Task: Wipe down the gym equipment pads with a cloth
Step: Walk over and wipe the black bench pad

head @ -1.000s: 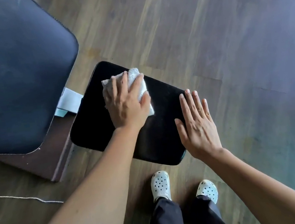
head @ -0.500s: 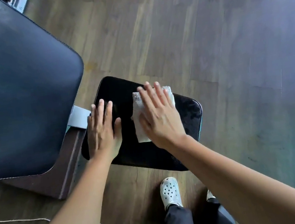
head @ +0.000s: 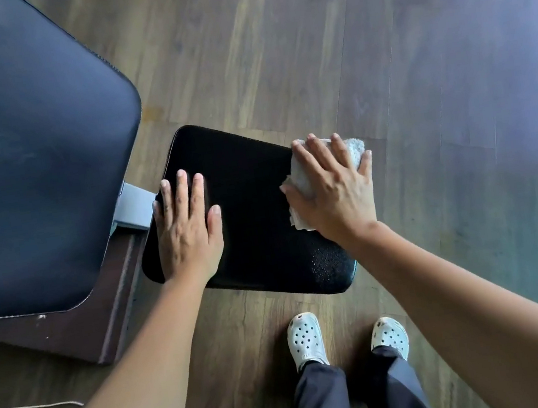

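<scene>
A small black seat pad point(head: 255, 212) sits low over the wooden floor. My left hand point(head: 188, 229) lies flat on the pad's left side, fingers straight. My right hand point(head: 332, 195) presses flat on a crumpled white cloth point(head: 355, 149) at the pad's far right edge. The cloth sticks out past my fingertips and beside my thumb. Up on the left is a large dark blue back pad point(head: 28, 151).
A grey metal bracket point(head: 135, 207) joins the two pads above a brown frame point(head: 103, 313). A thin white cord point(head: 30, 407) trails on the floor at lower left. My white perforated clogs point(head: 305, 340) stand just below the seat pad. Wooden floor spreads to the right.
The cloth passed from my left hand to my right hand. My right hand has since slid it rightward to the pad's edge, while my left hand stays flat on the left side.
</scene>
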